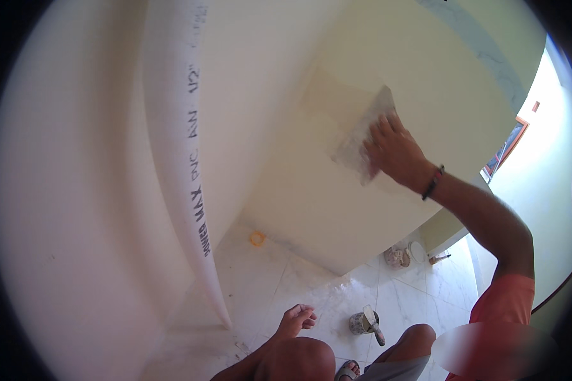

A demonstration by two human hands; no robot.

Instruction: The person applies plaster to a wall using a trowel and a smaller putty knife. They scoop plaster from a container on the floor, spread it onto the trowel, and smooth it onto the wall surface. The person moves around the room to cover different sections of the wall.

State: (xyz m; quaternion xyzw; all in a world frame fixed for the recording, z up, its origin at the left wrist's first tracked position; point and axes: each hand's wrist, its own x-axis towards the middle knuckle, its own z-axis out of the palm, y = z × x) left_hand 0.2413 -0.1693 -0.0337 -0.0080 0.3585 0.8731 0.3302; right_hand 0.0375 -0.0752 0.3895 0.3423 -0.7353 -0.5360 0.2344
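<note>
My right hand is closed on a flat grey putty blade, pressed against the cream wall panel. Part of the blade is hidden behind my fingers. Beside it the wall shows a darker, damp-looking patch. My left hand hangs low over the floor by my knee, fingers curled in, with nothing visible in it. To its right, a small tub stands on the floor with a putty knife resting in it, handle sticking out over the rim.
A white pipe runs down the left side to the tiled floor. An orange ring lies by the panel's base. Farther right are an open bucket, a round white lid and a brush-like tool.
</note>
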